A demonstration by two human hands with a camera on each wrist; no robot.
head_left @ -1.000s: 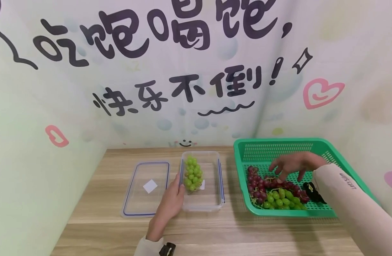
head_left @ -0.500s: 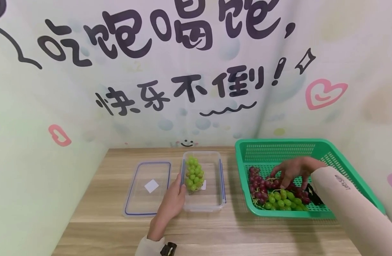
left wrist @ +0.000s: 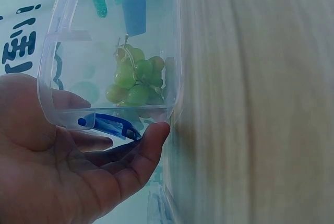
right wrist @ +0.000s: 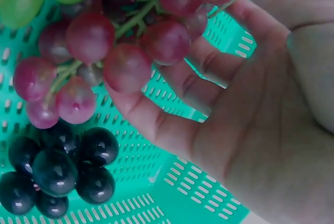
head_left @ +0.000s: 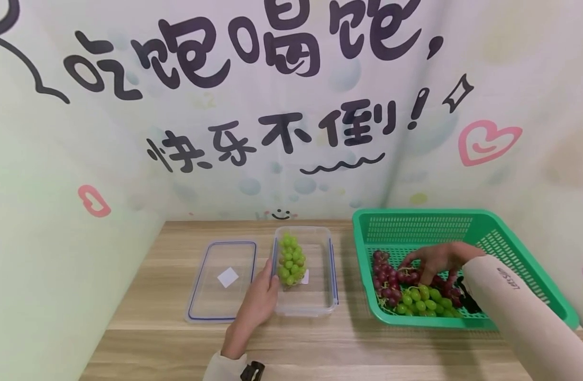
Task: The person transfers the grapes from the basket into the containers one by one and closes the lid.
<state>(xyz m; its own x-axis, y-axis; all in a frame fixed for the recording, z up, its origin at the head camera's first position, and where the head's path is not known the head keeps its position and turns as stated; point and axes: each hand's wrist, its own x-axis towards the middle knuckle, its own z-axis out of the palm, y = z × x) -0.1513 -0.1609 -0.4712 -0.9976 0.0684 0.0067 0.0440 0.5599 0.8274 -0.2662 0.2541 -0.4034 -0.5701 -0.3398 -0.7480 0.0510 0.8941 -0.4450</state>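
My left hand (head_left: pixel 259 296) holds the left wall of a clear plastic food container (head_left: pixel 334 275), its thumb at the rim and its fingers along the outer side. Inside, on the left, lies a bunch of green grapes (head_left: pixel 291 259), also visible through the wall in the left wrist view. In the green basket (head_left: pixel 463 319), my right hand (head_left: pixel 434 260) reaches down with bent fingers. The right wrist view shows these fingers curled under a bunch of red grapes (right wrist: pixel 128 67), with the thumb near its upper end. Fingertips are partly hidden behind the fruit.
A clear lid (head_left: pixel 203 291) with a blue seal lies left of the container. Near the right hand in the basket are more green grapes (head_left: pixel 427 302), other red grapes (head_left: pixel 384 280) and a black bunch (right wrist: pixel 55 172). A printed wall cloth (head_left: pixel 282 174) stands behind the table.
The right hand has lowered from above the grapes, and its fingers have closed in round the red bunch. The left hand stays at the container. The whole view has shifted slightly.
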